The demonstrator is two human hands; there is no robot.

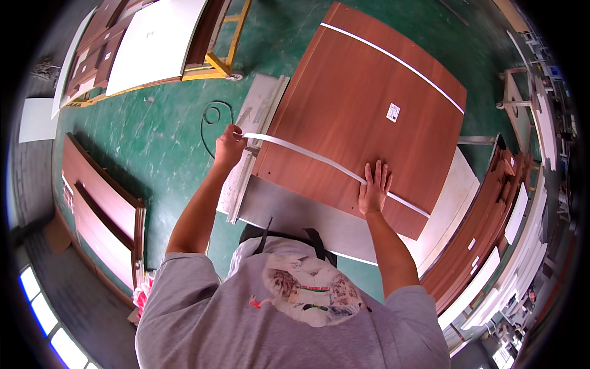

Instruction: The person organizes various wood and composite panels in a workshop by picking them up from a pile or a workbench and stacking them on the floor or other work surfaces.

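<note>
A large reddish-brown wood-grain panel (362, 104) lies flat on a grey worktable (289, 212). A white strap (307, 157) runs across its near part, and a second white strap (393, 58) crosses the far part. My left hand (228, 144) is shut on the strap's left end at the panel's left edge, pulling it taut. My right hand (375, 187) lies flat, fingers spread, pressing the strap onto the panel near its front edge. A small white label (393, 112) is stuck on the panel.
A black cable (212, 120) loops on the green floor to the left. Brown door frames (101, 209) lie at the left. Panels on a yellow cart (160, 43) stand at the far left. More stacked boards (491, 215) line the right side.
</note>
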